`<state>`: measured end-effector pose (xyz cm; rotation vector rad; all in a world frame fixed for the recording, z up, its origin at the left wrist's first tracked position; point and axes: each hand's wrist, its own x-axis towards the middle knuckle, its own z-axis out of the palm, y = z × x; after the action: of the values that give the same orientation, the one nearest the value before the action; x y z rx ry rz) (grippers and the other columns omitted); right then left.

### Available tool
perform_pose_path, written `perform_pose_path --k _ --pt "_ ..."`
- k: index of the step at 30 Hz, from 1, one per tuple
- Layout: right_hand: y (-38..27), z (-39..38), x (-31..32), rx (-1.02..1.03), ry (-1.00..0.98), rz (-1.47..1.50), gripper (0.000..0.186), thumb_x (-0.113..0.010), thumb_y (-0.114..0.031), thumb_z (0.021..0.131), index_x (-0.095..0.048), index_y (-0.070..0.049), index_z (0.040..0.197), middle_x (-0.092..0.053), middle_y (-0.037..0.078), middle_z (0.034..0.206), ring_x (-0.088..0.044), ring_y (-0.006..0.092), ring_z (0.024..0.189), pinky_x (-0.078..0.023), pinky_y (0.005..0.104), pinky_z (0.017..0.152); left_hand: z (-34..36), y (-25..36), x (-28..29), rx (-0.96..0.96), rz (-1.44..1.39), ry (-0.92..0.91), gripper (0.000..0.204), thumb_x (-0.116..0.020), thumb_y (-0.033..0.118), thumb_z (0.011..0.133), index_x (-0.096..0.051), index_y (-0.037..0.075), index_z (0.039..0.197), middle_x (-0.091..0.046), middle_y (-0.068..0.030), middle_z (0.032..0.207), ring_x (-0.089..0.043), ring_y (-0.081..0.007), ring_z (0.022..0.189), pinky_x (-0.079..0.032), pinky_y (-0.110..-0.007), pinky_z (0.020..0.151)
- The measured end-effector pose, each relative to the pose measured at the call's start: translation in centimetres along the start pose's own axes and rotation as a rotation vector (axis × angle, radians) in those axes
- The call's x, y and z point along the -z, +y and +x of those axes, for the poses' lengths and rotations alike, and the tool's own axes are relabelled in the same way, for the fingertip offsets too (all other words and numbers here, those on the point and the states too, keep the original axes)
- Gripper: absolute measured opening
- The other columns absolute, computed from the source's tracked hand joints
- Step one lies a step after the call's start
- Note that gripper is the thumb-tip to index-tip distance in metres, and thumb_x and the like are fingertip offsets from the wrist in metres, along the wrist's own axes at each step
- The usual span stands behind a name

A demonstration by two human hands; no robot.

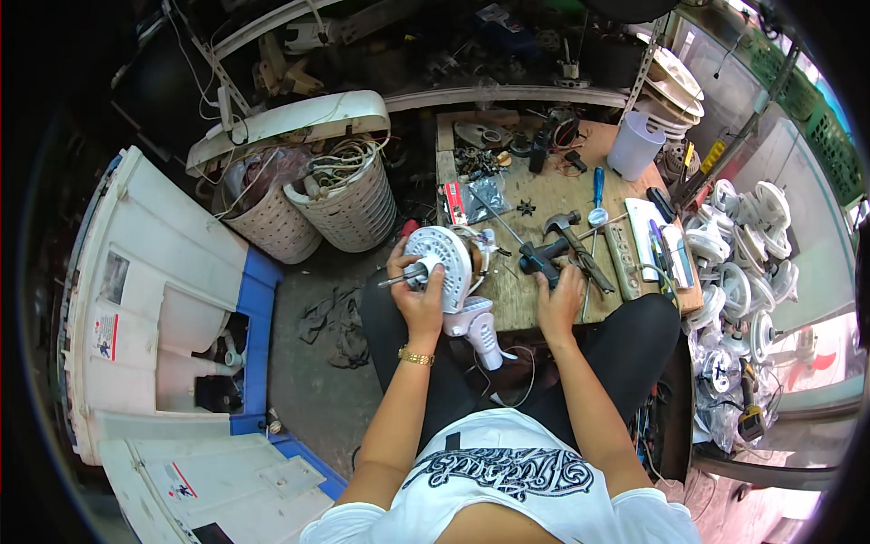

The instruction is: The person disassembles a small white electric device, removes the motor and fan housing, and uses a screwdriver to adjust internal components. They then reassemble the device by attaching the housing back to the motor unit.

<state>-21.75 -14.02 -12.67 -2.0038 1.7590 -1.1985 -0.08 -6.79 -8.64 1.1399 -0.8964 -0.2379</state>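
Observation:
My left hand [421, 299] is closed round the white motor head of an electric fan [464, 267], its metal shaft pointing left. Copper windings and wires show on its far side, and a white neck piece [478, 331] hangs below it over my lap. At the bench's near edge, my right hand [560, 297] has its fingers closed on the dark handle of a screwdriver [541, 260]. That tool's long shaft points away to the far left. Just beyond my right hand lie a hammer [564, 224] and a pliers-like tool [591, 269].
The wooden bench [535, 199] bears a blue-handled tool [598, 195], a power strip [623, 261] and small parts. A translucent container [635, 147] stands at its far right. Baskets of cables [347, 199] are left; white fan parts [739, 245] are piled right.

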Motion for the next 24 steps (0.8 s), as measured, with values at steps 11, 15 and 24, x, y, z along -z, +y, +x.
perform_pose_path --k 11,15,24 --pt "10.2 20.0 0.5 -0.108 -0.142 -0.264 0.048 -0.06 -0.04 0.092 -0.064 0.004 0.113 -0.067 0.029 0.108 -0.064 0.0457 0.102 -0.049 0.0498 0.088 -1.5 -5.9 -2.1 0.298 -0.057 0.017 0.032 -0.069 0.006 0.084 -0.053 -0.001 0.111 -0.054 -0.0209 0.132 -0.052 -0.0276 0.124 -0.036 -0.036 0.109" --pt "15.2 22.9 -1.3 -0.128 -0.274 -0.388 0.047 -0.069 -0.045 0.084 -0.07 -0.001 0.099 -0.071 0.022 0.099 -0.068 0.0395 0.094 -0.052 0.0473 0.082 -2.2 -6.1 -3.0 0.504 -0.358 0.144 0.05 -0.069 0.006 0.088 -0.044 -0.003 0.13 -0.052 -0.013 0.127 -0.051 -0.0202 0.119 -0.04 -0.033 0.104" --pt "11.7 22.2 -1.6 0.005 -0.289 -0.236 0.046 -0.068 -0.039 0.086 -0.071 0.004 0.102 -0.071 0.024 0.097 -0.069 0.0383 0.093 -0.052 0.0433 0.084 -2.8 -3.9 -2.6 0.626 -0.52 0.13 0.049 -0.063 0.007 0.093 -0.04 0.003 0.136 -0.046 -0.013 0.134 -0.048 -0.0183 0.122 -0.04 -0.032 0.105"
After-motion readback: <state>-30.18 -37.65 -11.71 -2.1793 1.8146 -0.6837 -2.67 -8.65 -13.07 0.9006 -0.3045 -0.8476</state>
